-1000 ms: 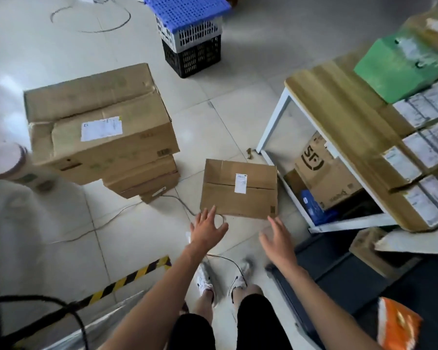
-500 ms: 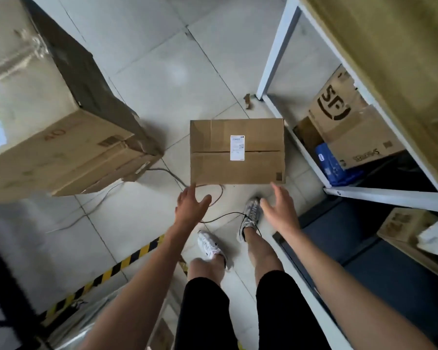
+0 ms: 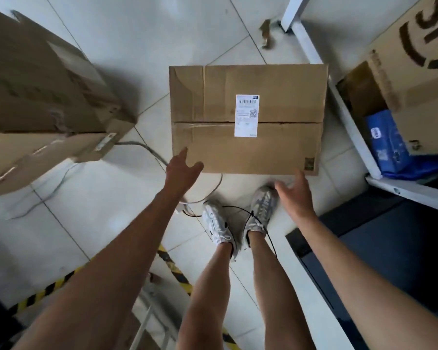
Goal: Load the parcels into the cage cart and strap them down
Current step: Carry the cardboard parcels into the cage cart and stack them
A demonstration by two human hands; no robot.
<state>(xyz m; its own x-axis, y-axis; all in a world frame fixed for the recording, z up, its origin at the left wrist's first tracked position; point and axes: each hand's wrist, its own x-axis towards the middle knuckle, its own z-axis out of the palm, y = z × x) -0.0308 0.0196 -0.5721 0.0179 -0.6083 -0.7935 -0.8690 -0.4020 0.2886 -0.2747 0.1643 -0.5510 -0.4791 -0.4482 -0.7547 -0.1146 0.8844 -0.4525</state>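
Brown cardboard parcel (image 3: pixel 276 97) lies flat on the white tile floor (image 3: pixel 142 34), long side running left-right, label up. Since half a second ago the left hand (image 3: pixel 181 170) and right hand (image 3: pixel 295 190) have reached its near corners, fingers spread, gripping nothing.

Bright, soft shadows, wide-angle warp, blurry edges.

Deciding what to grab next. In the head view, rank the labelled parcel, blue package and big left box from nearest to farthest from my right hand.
1. The labelled parcel, just ahead of the right hand.
2. The blue package, to the right, under the table frame.
3. The big left box, far across on the left.
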